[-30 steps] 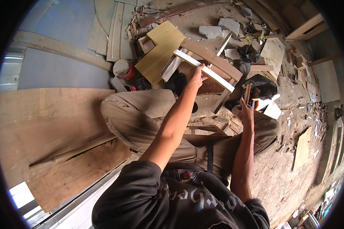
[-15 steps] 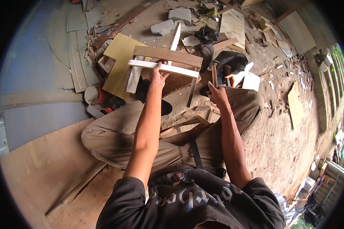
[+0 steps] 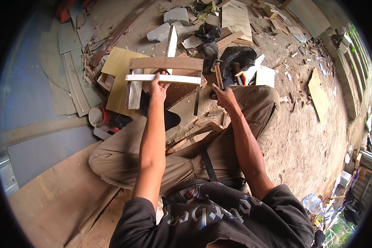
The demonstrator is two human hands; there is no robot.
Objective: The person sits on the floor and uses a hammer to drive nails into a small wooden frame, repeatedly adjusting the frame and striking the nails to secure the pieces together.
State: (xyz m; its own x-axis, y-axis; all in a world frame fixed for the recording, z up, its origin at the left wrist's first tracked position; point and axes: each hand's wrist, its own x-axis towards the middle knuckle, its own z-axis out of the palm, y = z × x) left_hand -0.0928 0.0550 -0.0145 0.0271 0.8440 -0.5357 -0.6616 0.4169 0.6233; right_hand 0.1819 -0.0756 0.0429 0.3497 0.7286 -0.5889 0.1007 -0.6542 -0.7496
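My left hand (image 3: 158, 87) is closed on the white strip (image 3: 177, 79) along the near side of a small wooden frame. The frame has a bare brown top rail (image 3: 166, 63), a paint-smeared leg (image 3: 134, 94) at its left and a thin dark leg (image 3: 197, 100) at its right. A longer white piece (image 3: 172, 43) sticks up behind the rail; where it joins is hidden. Over my right knee, my right hand (image 3: 225, 96) grips a hammer (image 3: 219, 77) by its wooden handle, head pointing away from me. The hammer is apart from the frame, to its right.
A yellowish board (image 3: 119, 62) lies behind the frame at left, near a paint-stained tin (image 3: 97, 116). Beyond the hammer is a black plastic bag (image 3: 239, 58). Concrete lumps (image 3: 175, 15), wood offcuts and a plywood sheet (image 3: 235, 18) litter the far floor. Boards (image 3: 49, 165) lie at my left.
The view has turned a little, so the frame, hammer and floor items sit farther left. The left fingers have shifted slightly on the white strip. The hammer stays in my right hand.
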